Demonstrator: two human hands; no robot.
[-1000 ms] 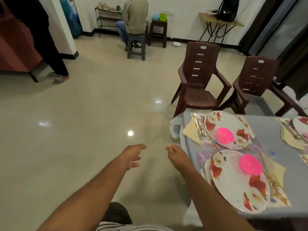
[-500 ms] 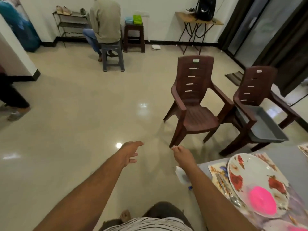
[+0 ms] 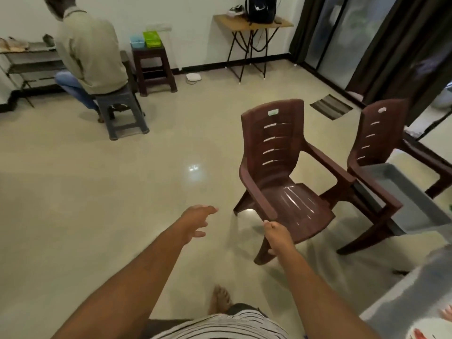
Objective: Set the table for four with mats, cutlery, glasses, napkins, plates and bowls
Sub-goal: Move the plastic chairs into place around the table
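Head view: left hand (image 3: 195, 222) spread loose, right hand (image 3: 277, 232) curled empty, above glossy tiled floor (image 3: 122, 192); brown plastic armchairs (image 3: 281, 177) face grey-clothed counter (image 3: 401, 192).

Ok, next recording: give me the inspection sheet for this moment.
Surface: grey table only at the right edge, blurred.
Job's things: part of a floral plate at the bottom right corner.
Clutter: nothing seen.
Grips: left hand open, empty; right hand curled, empty, in front of the near brown chair.
Cables: dark cords hang under the wooden side table.
Surroundings: second brown chair, seated person, glossy floor.
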